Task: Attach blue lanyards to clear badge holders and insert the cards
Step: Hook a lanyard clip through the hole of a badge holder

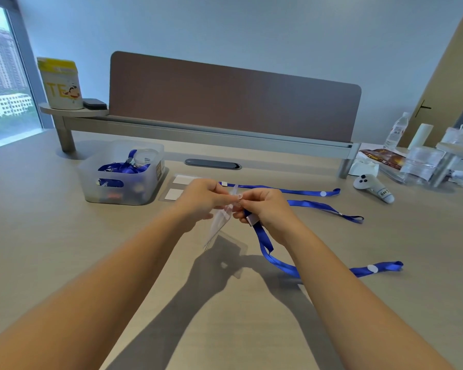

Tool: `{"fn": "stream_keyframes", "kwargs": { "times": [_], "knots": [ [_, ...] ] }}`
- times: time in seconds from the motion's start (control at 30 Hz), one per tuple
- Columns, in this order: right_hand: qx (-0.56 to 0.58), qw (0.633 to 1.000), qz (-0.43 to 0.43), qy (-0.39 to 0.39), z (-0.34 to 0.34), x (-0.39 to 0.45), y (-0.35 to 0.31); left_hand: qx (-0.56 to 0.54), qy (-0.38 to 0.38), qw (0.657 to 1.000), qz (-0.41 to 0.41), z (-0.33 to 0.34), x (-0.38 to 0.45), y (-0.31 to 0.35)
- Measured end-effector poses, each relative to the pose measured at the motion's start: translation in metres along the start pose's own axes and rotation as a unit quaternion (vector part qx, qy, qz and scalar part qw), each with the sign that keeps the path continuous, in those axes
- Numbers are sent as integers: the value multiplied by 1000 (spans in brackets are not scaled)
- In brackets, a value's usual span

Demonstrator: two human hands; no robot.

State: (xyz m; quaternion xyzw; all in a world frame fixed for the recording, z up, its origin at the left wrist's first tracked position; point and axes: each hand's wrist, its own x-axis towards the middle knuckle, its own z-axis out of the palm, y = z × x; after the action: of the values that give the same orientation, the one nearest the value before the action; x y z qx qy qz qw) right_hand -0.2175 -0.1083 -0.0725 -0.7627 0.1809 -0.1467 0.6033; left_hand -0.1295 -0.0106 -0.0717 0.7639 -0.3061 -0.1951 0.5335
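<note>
My left hand (202, 197) pinches the top of a clear badge holder (218, 227), which hangs tilted above the table. My right hand (265, 206) grips the clip end of a blue lanyard (278, 263) right against the holder's top; the strap trails down and off to the right across the table. Both hands meet above the table's middle. Whether the clip is through the holder's slot is hidden by my fingers. Two white cards (178, 186) lie flat just behind my left hand.
A translucent bin (123, 174) with blue lanyards and clear holders stands at the left. Two more blue lanyards (305, 192) lie behind my right hand. A white controller (372, 186), bottles and plastic packs crowd the right edge. A desk divider (233, 102) runs along the back.
</note>
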Motion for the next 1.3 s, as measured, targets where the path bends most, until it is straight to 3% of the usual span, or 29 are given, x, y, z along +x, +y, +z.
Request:
{"fn": "stream_keyframes", "kwargs": {
  "times": [0.2, 0.37, 0.57, 0.8, 1.03, 1.3],
  "knots": [
    [-35, 998, 51, -26, -1, 0, 2, -56, -76, 995, -44, -2, -2, -6],
    [-19, 995, 91, -31, -5, -3, 3, -51, -78, 994, -52, 0, -3, -6],
    [98, 986, 126, -41, -5, 0, 4, 13, -35, 999, -23, 4, -3, 1],
    [138, 984, 98, -50, -4, -1, 7, 46, -1, 999, 18, 4, -2, -1],
    [65, 995, 72, -35, 0, 1, 8, 69, 13, 997, 35, 5, -5, 2],
    [70, 994, 73, -32, 4, 2, 10, 209, 3, 977, 44, 1, -5, 8]
  ]
}}
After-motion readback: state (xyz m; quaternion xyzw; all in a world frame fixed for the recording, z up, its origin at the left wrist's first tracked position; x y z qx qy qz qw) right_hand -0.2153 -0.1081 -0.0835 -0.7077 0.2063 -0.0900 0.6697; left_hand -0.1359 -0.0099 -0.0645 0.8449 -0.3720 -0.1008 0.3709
